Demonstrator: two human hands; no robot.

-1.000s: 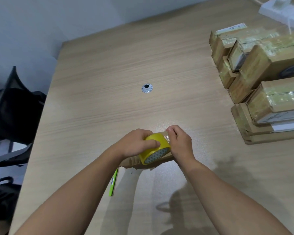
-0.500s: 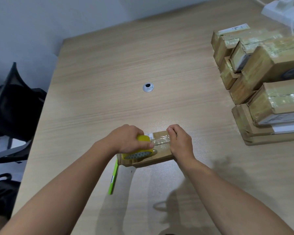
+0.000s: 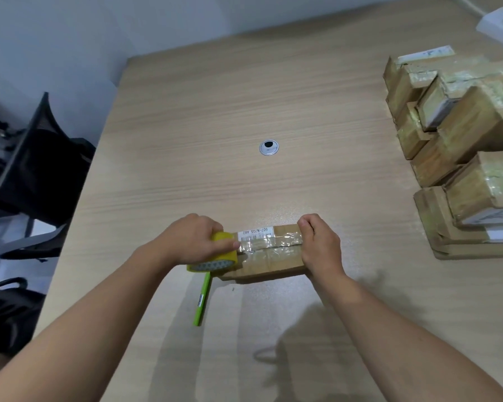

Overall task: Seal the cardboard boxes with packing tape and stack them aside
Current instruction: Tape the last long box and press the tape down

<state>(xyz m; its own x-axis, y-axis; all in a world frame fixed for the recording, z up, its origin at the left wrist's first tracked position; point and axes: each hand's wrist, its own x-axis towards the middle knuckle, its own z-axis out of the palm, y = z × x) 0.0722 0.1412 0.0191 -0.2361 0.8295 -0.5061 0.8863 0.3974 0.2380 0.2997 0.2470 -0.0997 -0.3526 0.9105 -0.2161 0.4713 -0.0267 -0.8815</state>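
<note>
Flat brown cardboard box lies on the tabletop close in front of the person; white barcode label at its far left corner, glossy clear tape strip wrinkled along the top. Left hand: fingers curled round a yellow tape roll at the box's left end. Right hand: fingers curled over the right end, gripping it

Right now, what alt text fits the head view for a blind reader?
A left hand grips a yellow tape roll at the left end of a cardboard box on a wooden table, while the right hand grips its right end. A green pen lies by the roll; taped boxes are stacked at right.
</note>
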